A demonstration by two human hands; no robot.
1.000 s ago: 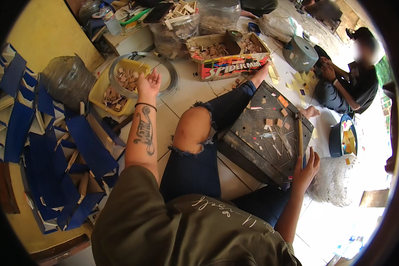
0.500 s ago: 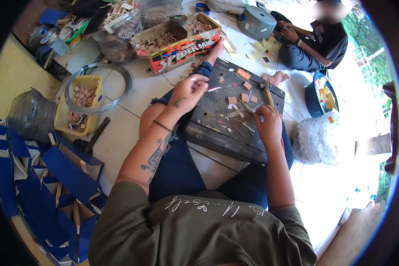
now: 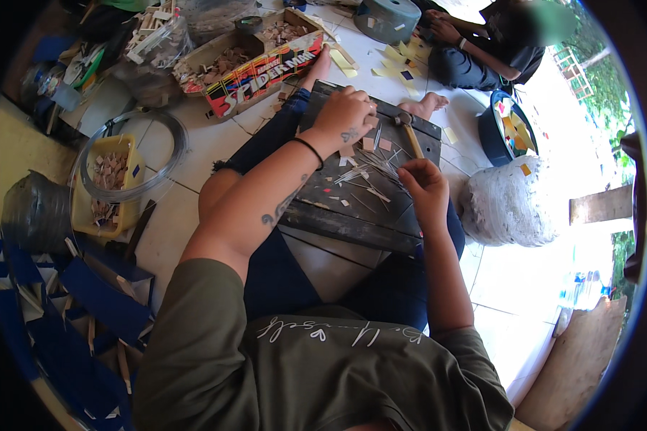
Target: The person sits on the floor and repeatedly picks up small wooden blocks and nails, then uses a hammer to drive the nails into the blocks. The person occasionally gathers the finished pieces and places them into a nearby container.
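Note:
My left hand (image 3: 347, 113) reaches over the far part of a dark wooden block table (image 3: 316, 205), fingers closed on a small brown wooden square (image 3: 372, 121). Other wooden squares (image 3: 385, 144) lie just below it. At the right side of the tabletop, my right hand (image 3: 425, 188) has thumb and fingers pinched together beside a loose pile of thin metal wires (image 3: 370, 172). Whatever the pinch holds is too small to make out. A hammer (image 3: 412, 135) with a wooden handle rests at the far right, its handle pointing toward my right hand.
At far left stands a printed wooden box (image 3: 266, 75) of wood pieces. A wire coil (image 3: 182, 154) leans over a yellow basin (image 3: 75, 212). Blue boards (image 3: 104, 291) pile up at left. A blue tub (image 3: 490, 133) and wrapped bundle (image 3: 510, 205) stand right; another person (image 3: 474, 54) sits beyond.
My left hand has moved right and forward across the tabletop, down to a wooden square. My right hand has drawn slightly back from the wires. The whole view has shifted a little.

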